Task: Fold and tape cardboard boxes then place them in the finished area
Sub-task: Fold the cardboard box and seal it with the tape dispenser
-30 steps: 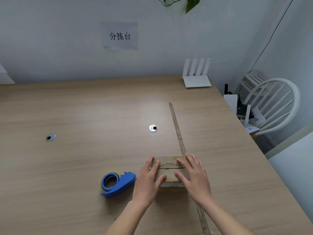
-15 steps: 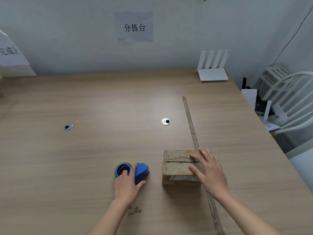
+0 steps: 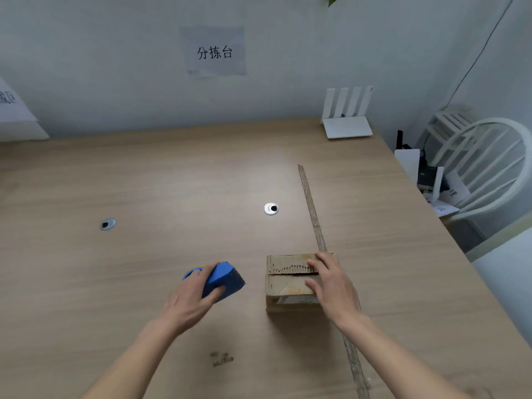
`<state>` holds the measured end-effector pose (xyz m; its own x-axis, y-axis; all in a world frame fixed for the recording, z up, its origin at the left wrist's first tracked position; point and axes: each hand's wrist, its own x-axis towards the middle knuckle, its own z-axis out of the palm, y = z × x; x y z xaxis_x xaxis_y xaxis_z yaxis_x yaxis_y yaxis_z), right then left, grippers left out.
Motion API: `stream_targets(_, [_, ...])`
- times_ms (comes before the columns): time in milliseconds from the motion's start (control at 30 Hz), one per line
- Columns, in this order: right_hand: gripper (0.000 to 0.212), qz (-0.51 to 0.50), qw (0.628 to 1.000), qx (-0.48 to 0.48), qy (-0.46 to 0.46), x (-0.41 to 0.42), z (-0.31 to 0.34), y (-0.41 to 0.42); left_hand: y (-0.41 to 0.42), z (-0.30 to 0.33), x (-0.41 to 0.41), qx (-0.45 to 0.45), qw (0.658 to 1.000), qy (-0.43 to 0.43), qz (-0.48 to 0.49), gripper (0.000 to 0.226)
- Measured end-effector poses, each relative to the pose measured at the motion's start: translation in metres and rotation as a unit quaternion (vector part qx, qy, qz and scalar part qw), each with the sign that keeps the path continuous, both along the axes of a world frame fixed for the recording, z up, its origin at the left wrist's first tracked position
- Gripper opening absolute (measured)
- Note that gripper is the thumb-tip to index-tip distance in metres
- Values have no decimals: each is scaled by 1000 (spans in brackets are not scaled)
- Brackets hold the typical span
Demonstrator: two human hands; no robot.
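The left hand has lifted the blue plastic tape dispenser off the surface, fingers curled around it. The right hand rests flat, fingers straight, on the small brown cardboard box.

Two hands working at a wooden table

The left hand is gripping a blue tape dispenser; the right hand is pressing flat on a closed cardboard box.

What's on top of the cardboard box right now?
Only the right hand, fingers flat across the cardboard box flaps and seam. No tape visible on the exposed seam; the part under the hand is hidden.
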<state>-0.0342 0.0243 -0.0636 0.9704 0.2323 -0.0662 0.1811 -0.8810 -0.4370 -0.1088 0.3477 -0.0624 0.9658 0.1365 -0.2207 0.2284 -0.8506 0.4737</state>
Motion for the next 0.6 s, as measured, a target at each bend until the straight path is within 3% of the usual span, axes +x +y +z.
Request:
stream_targets(133, [44,36,999,18,-6,0,5,2,-20,68,27,-91,992,-36,-76,48])
stream_targets(400, [39,34,988,143,49,9,5,-14,-111,95,71,42,977,0,-210,52])
stream_targets(600, [35,-23,900,375,220,19,5,-26,-136,89,92,82,967,17,-242,59])
